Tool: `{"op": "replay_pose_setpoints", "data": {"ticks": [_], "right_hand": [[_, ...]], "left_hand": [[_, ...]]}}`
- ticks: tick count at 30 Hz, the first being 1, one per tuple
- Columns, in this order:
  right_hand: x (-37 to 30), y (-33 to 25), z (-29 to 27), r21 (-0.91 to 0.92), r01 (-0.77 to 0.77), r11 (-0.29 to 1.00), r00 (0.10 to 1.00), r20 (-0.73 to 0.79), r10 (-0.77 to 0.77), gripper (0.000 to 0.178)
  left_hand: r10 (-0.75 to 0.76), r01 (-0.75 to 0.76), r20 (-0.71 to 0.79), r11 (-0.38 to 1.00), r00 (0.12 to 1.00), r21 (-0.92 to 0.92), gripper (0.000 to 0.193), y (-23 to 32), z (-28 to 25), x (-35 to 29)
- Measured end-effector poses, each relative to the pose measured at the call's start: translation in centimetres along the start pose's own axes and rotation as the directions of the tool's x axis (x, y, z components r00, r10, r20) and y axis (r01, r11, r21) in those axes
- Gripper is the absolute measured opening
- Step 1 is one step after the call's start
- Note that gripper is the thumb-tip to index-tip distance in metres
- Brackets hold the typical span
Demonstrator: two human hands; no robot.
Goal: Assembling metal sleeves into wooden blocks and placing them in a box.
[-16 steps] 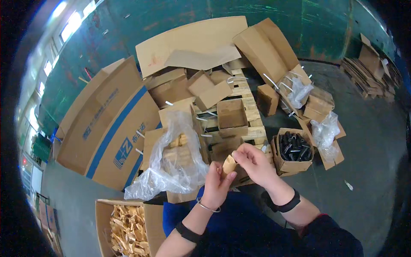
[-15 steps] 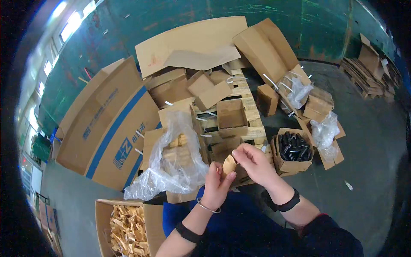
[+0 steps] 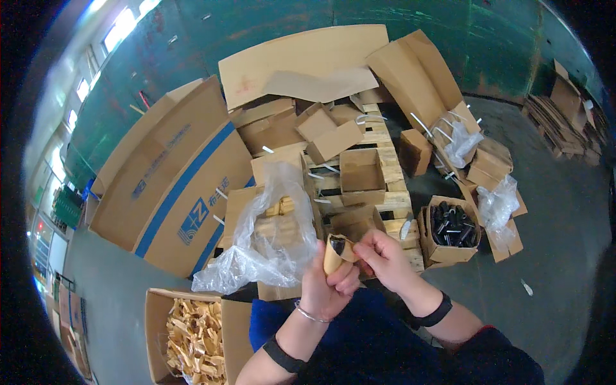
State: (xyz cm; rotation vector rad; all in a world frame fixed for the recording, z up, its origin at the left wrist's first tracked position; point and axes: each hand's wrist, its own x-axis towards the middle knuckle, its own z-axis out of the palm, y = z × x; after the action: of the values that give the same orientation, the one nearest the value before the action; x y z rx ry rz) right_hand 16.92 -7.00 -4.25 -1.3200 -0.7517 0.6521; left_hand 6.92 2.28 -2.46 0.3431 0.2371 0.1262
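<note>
My left hand (image 3: pixel 326 289) is wrapped round a small brown paper wrapper (image 3: pixel 332 260) that stands tilted, its mouth facing up. Inside the mouth shows the dark end of a black cylindrical part (image 3: pixel 337 242). With thumb and fingers together, my right hand (image 3: pixel 384 258) pinches the wrapper's loose flap on the right side. Just beyond my hands is an open cardboard box (image 3: pixel 359 221), partly hidden. To the right, a box holds several loose black cylindrical parts (image 3: pixel 453 224).
At lower left stands a carton (image 3: pixel 240 327) of crumpled brown paper pieces (image 3: pixel 196 333). Clear plastic (image 3: pixel 282 250) drapes over a box of wrapped pieces on the wooden pallet (image 3: pixel 394 170). A large carton (image 3: pixel 173 186) leans at left; cardboard and plastic lie at right.
The wrapper has turned upright in my left hand, so its mouth and the black part now show. My right hand has moved slightly down, onto the flap. The whole view has shifted a little.
</note>
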Motion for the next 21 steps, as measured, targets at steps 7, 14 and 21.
{"op": "replay_pose_setpoints", "data": {"ticks": [7,14,21], "right_hand": [[-1.1,2.1,-2.2,-0.366,0.250,0.896,0.967,0.043,-0.252,0.010],[-0.4,-2.5,-1.8,-0.524,0.566,0.636,0.798,0.156,-0.582,0.023],[0.0,-2.7,-2.4,-0.349,0.470,0.811,0.877,0.291,-0.383,0.022]], "left_hand": [[-0.223,0.282,0.252,0.932,0.942,-0.230,0.043,-1.1,-1.5,-0.9],[-0.249,0.251,0.055,0.968,0.967,-0.021,0.042,0.0,-1.3,-1.2],[-0.323,0.303,0.115,0.939,0.939,0.163,0.042,0.1,-0.9,-1.2]]}}
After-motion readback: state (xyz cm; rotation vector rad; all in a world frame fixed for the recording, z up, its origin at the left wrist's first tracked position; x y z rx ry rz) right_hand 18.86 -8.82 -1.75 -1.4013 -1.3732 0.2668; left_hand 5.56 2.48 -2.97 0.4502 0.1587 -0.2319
